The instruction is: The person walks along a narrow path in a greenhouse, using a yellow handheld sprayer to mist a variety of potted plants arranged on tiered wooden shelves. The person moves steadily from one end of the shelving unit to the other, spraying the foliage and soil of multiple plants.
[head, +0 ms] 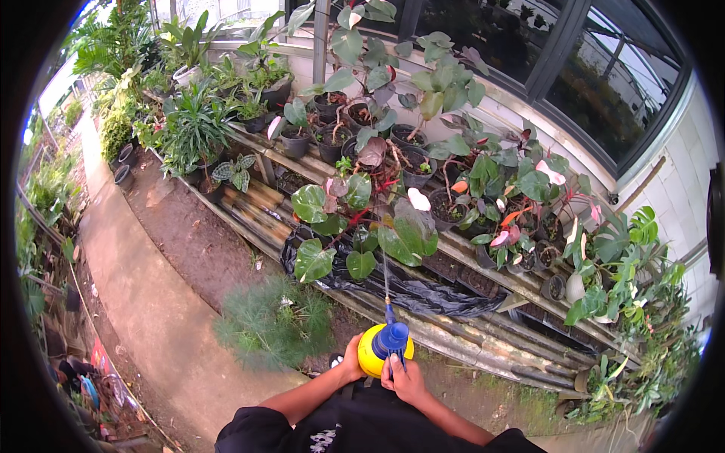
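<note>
Between my two hands is a pump pressure sprayer (371, 350) with a yellow tank, a blue top and a brass nozzle tip (387, 300). My left hand (353, 358) cups the tank's left side. On the right, my right hand (405, 378) grips the blue handle, its thumb up along it. A thin jet of water (386, 269) leaves the nozzle toward the foliage. In front of it stands a potted philodendron (408, 232) with wet green leaves, pinkish-white patches and red stems. Black plastic sheeting (419, 291) lies below these leaves.
Tiered benches of corrugated sheets (481, 340) carry several black pots (295, 141). A wall with dark-framed windows (612, 79) rises behind. Feathery green plants (277, 323) grow from the soil at left, beside a curved concrete path (147, 294). Dense foliage (651, 351) borders the right side.
</note>
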